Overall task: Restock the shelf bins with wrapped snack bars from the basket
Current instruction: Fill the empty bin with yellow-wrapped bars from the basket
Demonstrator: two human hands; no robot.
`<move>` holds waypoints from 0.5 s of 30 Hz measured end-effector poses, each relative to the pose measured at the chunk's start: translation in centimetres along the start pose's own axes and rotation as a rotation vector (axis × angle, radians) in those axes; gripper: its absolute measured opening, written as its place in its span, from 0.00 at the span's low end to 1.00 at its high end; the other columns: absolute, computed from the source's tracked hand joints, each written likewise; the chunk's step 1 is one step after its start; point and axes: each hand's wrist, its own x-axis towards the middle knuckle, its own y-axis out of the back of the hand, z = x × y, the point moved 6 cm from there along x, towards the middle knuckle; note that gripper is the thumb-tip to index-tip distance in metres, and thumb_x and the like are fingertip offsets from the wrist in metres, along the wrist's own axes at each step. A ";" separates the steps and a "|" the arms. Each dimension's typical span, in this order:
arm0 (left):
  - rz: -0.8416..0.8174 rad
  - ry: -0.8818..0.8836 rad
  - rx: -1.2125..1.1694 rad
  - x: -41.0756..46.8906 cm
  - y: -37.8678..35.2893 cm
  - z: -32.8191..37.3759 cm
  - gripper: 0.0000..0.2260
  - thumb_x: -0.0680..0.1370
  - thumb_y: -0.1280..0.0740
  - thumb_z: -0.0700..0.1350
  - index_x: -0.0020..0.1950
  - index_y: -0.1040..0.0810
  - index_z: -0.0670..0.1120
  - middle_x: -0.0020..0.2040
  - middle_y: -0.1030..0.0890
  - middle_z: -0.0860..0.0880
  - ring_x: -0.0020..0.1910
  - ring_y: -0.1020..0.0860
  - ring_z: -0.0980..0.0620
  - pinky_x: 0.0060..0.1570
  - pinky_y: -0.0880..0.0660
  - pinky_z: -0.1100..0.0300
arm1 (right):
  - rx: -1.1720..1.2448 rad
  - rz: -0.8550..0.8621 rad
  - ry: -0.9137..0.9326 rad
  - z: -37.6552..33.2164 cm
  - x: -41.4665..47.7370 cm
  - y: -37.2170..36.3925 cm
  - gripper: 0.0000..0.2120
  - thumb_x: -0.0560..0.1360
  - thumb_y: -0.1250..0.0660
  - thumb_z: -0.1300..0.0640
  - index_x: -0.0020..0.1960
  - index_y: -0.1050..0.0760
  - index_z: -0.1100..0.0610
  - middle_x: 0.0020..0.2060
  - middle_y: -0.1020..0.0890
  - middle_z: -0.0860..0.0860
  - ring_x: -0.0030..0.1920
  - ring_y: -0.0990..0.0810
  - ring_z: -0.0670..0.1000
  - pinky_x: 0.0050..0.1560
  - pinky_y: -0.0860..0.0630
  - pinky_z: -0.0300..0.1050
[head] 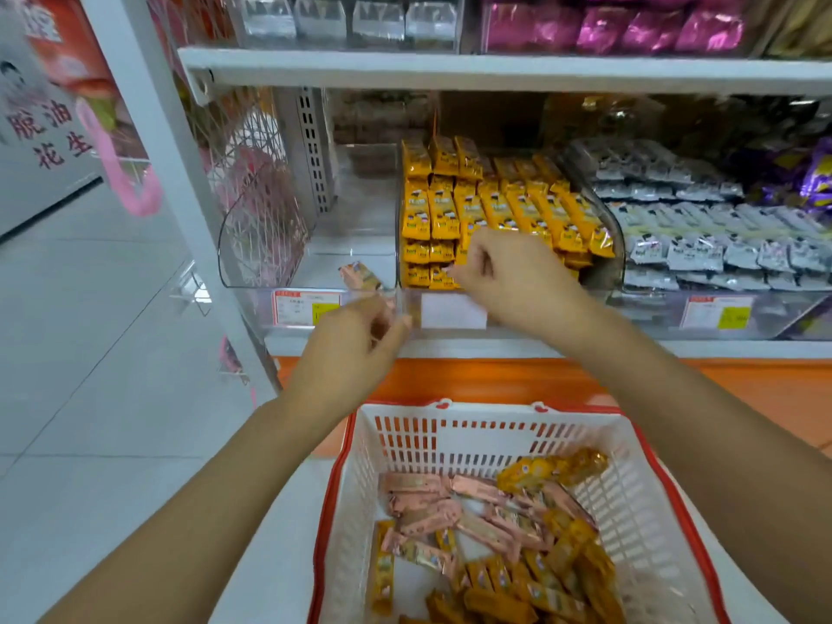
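A white basket with a red rim [450, 443] stands below the shelf and holds several pink bars [427, 511] and yellow bars [540, 592]. On the shelf, a clear bin [612, 245] is packed with rows of yellow bars [495, 204]. The clear bin to its left [252, 268] holds a single pink bar [360, 276] at its front. My right hand [508, 277] is over the front row of the yellow bin, its curled fingertips pinching a yellow bar there. My left hand [355, 340] hovers at the front lip between the two bins, fingers loosely curled and holding nothing.
Grey-wrapped packs [702, 236] fill the bin to the right, with purple packs beyond. The shelf above carries silver and magenta packs [630, 29]. Price tags [306, 306] line the shelf front. An orange ledge [495, 376] runs under the shelf, and tiled floor lies to the left.
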 end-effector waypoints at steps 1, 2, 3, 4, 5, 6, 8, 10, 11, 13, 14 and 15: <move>-0.115 0.020 0.073 -1.1 -0.8 -0.3 0.14 0.79 0.37 0.49 0.34 0.30 0.47 0.30 0.26 0.51 0.31 0.28 0.55 0.32 0.34 0.56 | -0.020 -0.072 0.020 0.2 -2.0 -1.3 0.13 0.77 0.35 0.51 0.38 0.30 0.56 0.31 0.26 0.49 0.34 0.28 0.48 0.37 0.31 0.47; -0.256 0.040 0.170 -2.3 -2.0 -1.0 0.15 0.79 0.38 0.50 0.33 0.32 0.48 0.29 0.27 0.51 0.30 0.30 0.55 0.31 0.37 0.57 | -0.037 -0.151 0.023 0.9 -3.8 -3.0 0.12 0.77 0.35 0.51 0.39 0.30 0.57 0.31 0.26 0.49 0.34 0.28 0.47 0.37 0.31 0.47; -0.404 0.053 0.272 -3.8 -3.2 -1.8 0.15 0.80 0.38 0.51 0.34 0.31 0.48 0.32 0.26 0.49 0.31 0.30 0.54 0.31 0.38 0.57 | -0.041 -0.251 0.010 1.6 -5.8 -4.9 0.12 0.78 0.35 0.50 0.41 0.29 0.57 0.33 0.25 0.50 0.36 0.27 0.47 0.38 0.30 0.48; -0.536 0.073 0.354 -5.4 -4.3 -2.9 0.14 0.80 0.39 0.51 0.37 0.28 0.46 0.36 0.23 0.47 0.34 0.28 0.53 0.33 0.37 0.58 | -0.043 -0.374 -0.006 2.3 -7.6 -6.9 0.11 0.78 0.36 0.49 0.44 0.29 0.56 0.37 0.23 0.50 0.39 0.25 0.48 0.41 0.29 0.48; -0.661 0.111 0.414 -7.1 -5.3 -4.1 0.12 0.80 0.40 0.52 0.44 0.25 0.45 0.44 0.20 0.46 0.40 0.26 0.53 0.38 0.33 0.60 | -0.050 -0.517 -0.026 3.0 -9.5 -9.0 0.11 0.79 0.37 0.48 0.48 0.28 0.56 0.43 0.22 0.51 0.44 0.24 0.50 0.44 0.27 0.48; -0.777 0.166 0.464 -8.9 -6.0 -5.4 0.13 0.81 0.40 0.52 0.53 0.24 0.44 0.53 0.21 0.46 0.48 0.24 0.52 0.45 0.30 0.61 | -0.057 -0.666 -0.052 3.8 -11.3 -11.1 0.11 0.79 0.37 0.47 0.54 0.28 0.55 0.49 0.22 0.51 0.48 0.24 0.51 0.45 0.27 0.46; -0.965 0.279 0.564 -12.4 -7.2 -7.9 0.21 0.81 0.42 0.54 0.68 0.32 0.42 0.64 0.26 0.45 0.62 0.27 0.48 0.59 0.29 0.57 | -0.087 -0.944 -0.114 5.6 -14.6 -15.6 0.16 0.80 0.39 0.48 0.63 0.31 0.55 0.53 0.23 0.52 0.46 0.24 0.52 0.40 0.29 0.42; -1.046 0.354 0.633 -14.9 -8.1 -9.7 0.27 0.81 0.41 0.54 0.73 0.40 0.38 0.68 0.31 0.42 0.64 0.28 0.45 0.61 0.29 0.55 | -0.098 -1.156 -0.152 7.4 -17.6 -20.5 0.14 0.80 0.39 0.50 0.61 0.30 0.57 0.40 0.24 0.52 0.33 0.29 0.52 0.33 0.34 0.45; -1.061 0.381 0.657 -15.6 -8.4 -10.2 0.30 0.81 0.41 0.54 0.75 0.45 0.36 0.70 0.34 0.39 0.65 0.29 0.43 0.62 0.29 0.54 | -0.094 -1.222 -0.159 8.1 -18.8 -22.9 0.11 0.80 0.39 0.50 0.54 0.27 0.57 0.33 0.29 0.52 0.28 0.34 0.51 0.32 0.36 0.46; -1.085 0.402 0.684 -16.4 -8.9 -10.7 0.35 0.81 0.42 0.53 0.76 0.57 0.34 0.74 0.40 0.36 0.68 0.31 0.40 0.65 0.31 0.52 | -0.113 -1.319 -0.175 9.1 -21.1 -27.1 0.14 0.79 0.37 0.47 0.42 0.29 0.57 0.29 0.33 0.51 0.28 0.37 0.51 0.36 0.35 0.50; -1.085 0.394 0.692 -16.3 -9.0 -10.7 0.35 0.82 0.43 0.52 0.76 0.58 0.34 0.74 0.40 0.35 0.68 0.32 0.39 0.65 0.31 0.52 | -0.131 -1.362 -0.186 9.4 -21.9 -28.8 0.15 0.78 0.36 0.46 0.43 0.29 0.57 0.32 0.32 0.52 0.31 0.34 0.51 0.38 0.34 0.49; -1.082 0.385 0.692 -16.0 -9.0 -10.6 0.33 0.82 0.44 0.51 0.76 0.56 0.34 0.73 0.38 0.36 0.68 0.31 0.40 0.64 0.30 0.53 | -0.147 -1.394 -0.199 9.3 -22.7 -30.1 0.14 0.78 0.36 0.46 0.45 0.28 0.58 0.35 0.29 0.52 0.35 0.31 0.52 0.38 0.33 0.47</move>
